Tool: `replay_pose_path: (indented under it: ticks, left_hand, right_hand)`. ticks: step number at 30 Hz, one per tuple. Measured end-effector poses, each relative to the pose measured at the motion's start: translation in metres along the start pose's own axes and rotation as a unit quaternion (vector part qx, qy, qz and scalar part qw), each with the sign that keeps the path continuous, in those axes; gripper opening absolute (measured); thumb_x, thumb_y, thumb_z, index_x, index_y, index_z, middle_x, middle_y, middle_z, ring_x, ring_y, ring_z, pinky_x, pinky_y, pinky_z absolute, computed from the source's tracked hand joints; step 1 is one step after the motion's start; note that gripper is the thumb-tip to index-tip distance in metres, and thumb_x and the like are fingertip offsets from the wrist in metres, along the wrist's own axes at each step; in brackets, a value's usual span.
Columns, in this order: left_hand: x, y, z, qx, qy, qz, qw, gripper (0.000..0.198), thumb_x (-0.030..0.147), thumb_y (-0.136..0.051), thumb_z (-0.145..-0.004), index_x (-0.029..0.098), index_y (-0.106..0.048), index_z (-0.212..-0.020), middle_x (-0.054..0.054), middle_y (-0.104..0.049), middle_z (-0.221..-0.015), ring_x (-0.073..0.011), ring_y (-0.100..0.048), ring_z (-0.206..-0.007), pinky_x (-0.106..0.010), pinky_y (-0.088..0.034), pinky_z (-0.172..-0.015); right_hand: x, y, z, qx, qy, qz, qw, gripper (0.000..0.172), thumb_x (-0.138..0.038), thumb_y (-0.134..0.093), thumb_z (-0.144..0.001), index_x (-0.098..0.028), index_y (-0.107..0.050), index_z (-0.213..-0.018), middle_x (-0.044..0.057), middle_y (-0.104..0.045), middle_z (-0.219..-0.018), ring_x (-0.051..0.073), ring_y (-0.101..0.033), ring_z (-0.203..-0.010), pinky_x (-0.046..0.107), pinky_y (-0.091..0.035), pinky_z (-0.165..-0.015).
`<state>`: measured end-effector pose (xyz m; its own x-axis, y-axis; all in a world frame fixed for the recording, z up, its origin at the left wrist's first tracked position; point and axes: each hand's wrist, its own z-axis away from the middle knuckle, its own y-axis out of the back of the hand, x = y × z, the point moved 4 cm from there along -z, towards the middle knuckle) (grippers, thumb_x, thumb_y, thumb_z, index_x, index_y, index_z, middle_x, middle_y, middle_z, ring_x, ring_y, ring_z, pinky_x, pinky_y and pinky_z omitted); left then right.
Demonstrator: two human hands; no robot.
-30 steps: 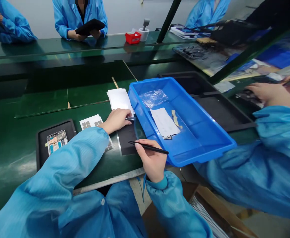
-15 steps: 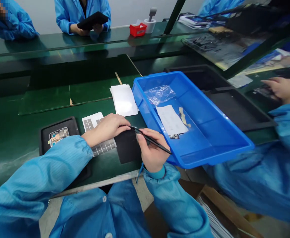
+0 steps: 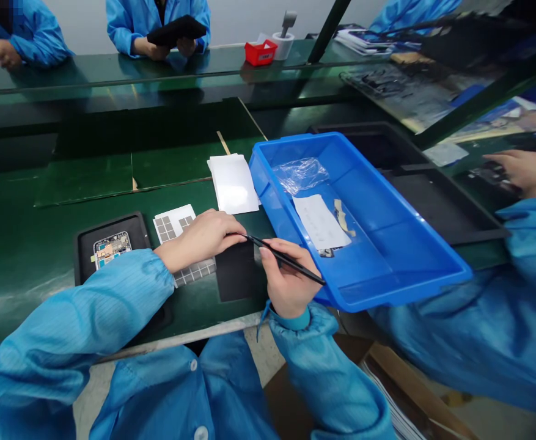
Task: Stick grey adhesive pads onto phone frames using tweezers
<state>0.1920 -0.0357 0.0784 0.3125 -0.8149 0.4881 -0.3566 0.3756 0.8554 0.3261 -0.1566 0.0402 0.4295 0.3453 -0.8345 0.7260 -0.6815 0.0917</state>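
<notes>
Left hand (image 3: 201, 239) lay palm-down and open, fingers loosely together, partly covering a sheet of grey square pads (image 3: 174, 227). Right hand (image 3: 288, 278) gripped black tweezers (image 3: 286, 260) between thumb and fingers, the tips at the left hand's fingertips; too small to tell whether they held anything. A black mat (image 3: 234, 272) lay just right of the sheet, below the tweezers. Farther off, a stack of white paper (image 3: 233, 184). To the left, a phone frame (image 3: 112, 249) sat in a black tray (image 3: 132, 219). To the right, a blue plastic bin (image 3: 378, 269) held a clear bag (image 3: 299, 176) and a white slip (image 3: 320, 221). Far right, a co-worker's hand (image 3: 524, 173) lay over dark items.
</notes>
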Motion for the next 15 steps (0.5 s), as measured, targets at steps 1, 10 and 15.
replay_pose_path:
  ticks: [1, 10, 15]
  left_hand:
    - [-0.0001, -0.0002, 0.0000, 0.001, -0.002, 0.000, 1.000, 0.021, 0.029, -0.056, -0.098, 0.019, -0.074, -0.099, -0.005, -0.077, -0.099, -0.0202, -0.069, -0.090, -0.032, -0.047, -0.080]
    - [-0.0043, -0.0013, 0.0016, 0.006, -0.001, -0.011, 1.000, 0.020, 0.029, -0.057, -0.097, 0.020, -0.074, -0.099, -0.005, -0.077, -0.097, -0.0205, -0.069, -0.089, -0.031, -0.047, -0.078]
    - [-0.0029, -0.0002, 0.0009, -0.005, 0.008, -0.007, 1.000, 0.021, 0.029, -0.056, -0.098, 0.020, -0.075, -0.098, -0.005, -0.076, -0.097, -0.0201, -0.069, -0.089, -0.031, -0.047, -0.077]
  right_hand:
    - [0.0001, -0.0003, -0.0001, -0.001, 0.000, 0.001, 1.000, 0.011, -0.020, -0.074, -0.084, -0.024, -0.068, -0.092, 0.006, -0.074, -0.092, 0.023, -0.073, -0.090, 0.045, -0.061, -0.086]
    - [-0.0001, -0.0032, -0.0008, -0.007, 0.004, -0.006, 1.000, 0.012, -0.019, -0.075, -0.083, -0.024, -0.069, -0.092, 0.005, -0.075, -0.092, 0.022, -0.073, -0.089, 0.044, -0.060, -0.086]
    - [0.0010, -0.0035, -0.0005, 0.004, -0.004, 0.008, 1.000, 0.010, -0.025, -0.076, -0.083, -0.023, -0.069, -0.089, 0.006, -0.075, -0.088, 0.023, -0.073, -0.086, 0.045, -0.061, -0.082]
